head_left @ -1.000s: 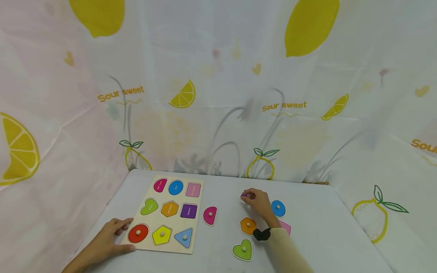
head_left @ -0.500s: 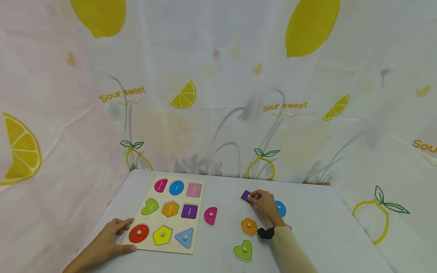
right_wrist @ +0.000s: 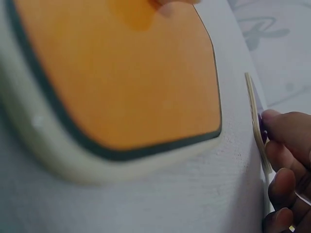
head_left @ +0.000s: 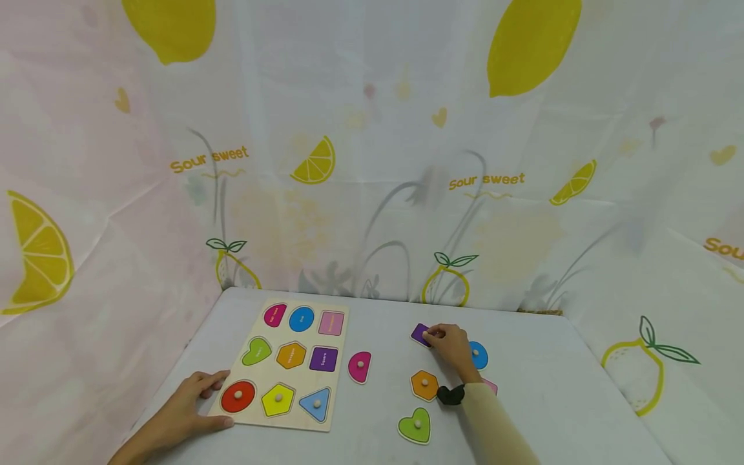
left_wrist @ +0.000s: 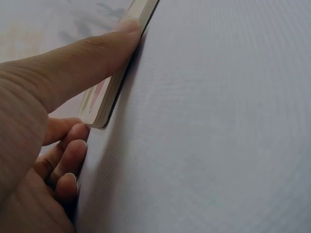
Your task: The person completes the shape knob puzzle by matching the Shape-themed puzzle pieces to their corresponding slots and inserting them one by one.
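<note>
My left hand [head_left: 186, 410] holds the near left corner of a wooden peg puzzle board [head_left: 295, 421]. In the left wrist view the thumb [left_wrist: 90, 60] lies along the board's edge and the curled fingers sit by its corner. The right hand [head_left: 452, 349] pinches the knob of a purple square puzzle piece [head_left: 418, 333] on the right half of the table; fingers hide its right part. In the right wrist view that piece [right_wrist: 253, 107] stands edge-on beside the fingertips. A red circle [head_left: 237, 396], yellow pentagon [head_left: 278, 400] and blue triangle [head_left: 316, 405] with knobs sit in the board's near row.
Loose on the white table lie a magenta half-round [head_left: 360, 367], an orange hexagon [head_left: 425, 385], a green heart [head_left: 414, 426] and a blue circle [head_left: 479, 355]. A pink piece [head_left: 490, 386] shows partly behind the right wrist. A lemon-print cloth [head_left: 372, 213] hangs behind.
The right hand has shifted slightly right, and the purple square, largely covered by the fingers before, now shows more of its face. My left hand stays at the board's corner.
</note>
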Motion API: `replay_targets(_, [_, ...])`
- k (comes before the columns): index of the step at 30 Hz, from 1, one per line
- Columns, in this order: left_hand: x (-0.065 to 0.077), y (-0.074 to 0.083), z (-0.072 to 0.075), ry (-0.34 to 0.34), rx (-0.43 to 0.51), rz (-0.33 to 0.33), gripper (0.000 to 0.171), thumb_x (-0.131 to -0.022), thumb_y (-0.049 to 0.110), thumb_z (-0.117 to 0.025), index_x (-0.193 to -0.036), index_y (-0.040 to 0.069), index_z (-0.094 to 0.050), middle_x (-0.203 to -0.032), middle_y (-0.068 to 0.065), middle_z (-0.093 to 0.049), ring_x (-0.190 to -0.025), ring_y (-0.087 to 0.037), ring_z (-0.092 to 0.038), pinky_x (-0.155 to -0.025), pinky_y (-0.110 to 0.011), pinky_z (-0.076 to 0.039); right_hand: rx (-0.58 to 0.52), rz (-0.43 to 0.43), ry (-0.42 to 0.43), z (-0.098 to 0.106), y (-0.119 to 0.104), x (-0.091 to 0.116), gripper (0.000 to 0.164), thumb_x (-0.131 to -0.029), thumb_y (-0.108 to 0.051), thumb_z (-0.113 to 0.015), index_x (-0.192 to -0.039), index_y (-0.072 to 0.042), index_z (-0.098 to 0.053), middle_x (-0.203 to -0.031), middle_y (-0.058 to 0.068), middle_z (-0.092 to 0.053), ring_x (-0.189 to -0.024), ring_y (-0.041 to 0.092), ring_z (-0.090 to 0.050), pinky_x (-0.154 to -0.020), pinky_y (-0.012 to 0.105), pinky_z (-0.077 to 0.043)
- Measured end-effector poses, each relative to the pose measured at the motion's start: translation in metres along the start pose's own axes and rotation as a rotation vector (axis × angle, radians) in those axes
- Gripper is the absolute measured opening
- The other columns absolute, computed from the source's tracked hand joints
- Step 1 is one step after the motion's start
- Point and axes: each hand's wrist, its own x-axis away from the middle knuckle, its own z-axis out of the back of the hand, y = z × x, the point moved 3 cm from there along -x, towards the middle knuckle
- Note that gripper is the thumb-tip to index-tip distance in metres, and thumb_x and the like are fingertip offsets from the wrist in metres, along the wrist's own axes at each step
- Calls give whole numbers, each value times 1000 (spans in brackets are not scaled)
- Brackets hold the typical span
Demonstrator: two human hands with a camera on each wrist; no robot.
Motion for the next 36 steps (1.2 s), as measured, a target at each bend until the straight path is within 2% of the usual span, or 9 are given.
replay_targets(6, [-1,-2,-1,-10,-7,27,96,-68,41,-96,-143,-3,-55,-112,-5,-52,-100,-22,-43,-79,-28,-42,2,4,11,0,0,0,22,-92,-27,-79,-100,-6,-79,-75,-3,-65,-73,16,-55,-70,32,-45])
replay_targets(14, [-2,-3,-2,10,-10,3,95,-69,41,-95,-143,-3,-55,-111,-5,-52,-99,-21,-43,-78,-28,-42,12,21,15,-2,1,-2,19,-93,-26,-78,-98,-8,-80,-72,-4,-64,-70,15,-53,-66,30,-42])
replay_targets(21, [0,-3,-2,16,-14,-1,94,-67,41,-96,-142,-2,-56,-110,-4,-52,-97,-18,-43,-78,-27,-42,-22,32,20,3,-1,-1,17,-95,-21,-76,-99,-5,-79,-71,-3,-63,-67,15,-52,-61,27,-41])
replay_targets(36, [0,1,0,10,-18,5,95,-67,40,-96,-142,-2,-56,-111,-4,-52,-98,-19,-43,-78,-28,-41,-58,43,-28,5,-11,9,17,-95,-21,-75,-101,-5,-78,-71,-2,-60,-65,16,-52,-58,26,-42])
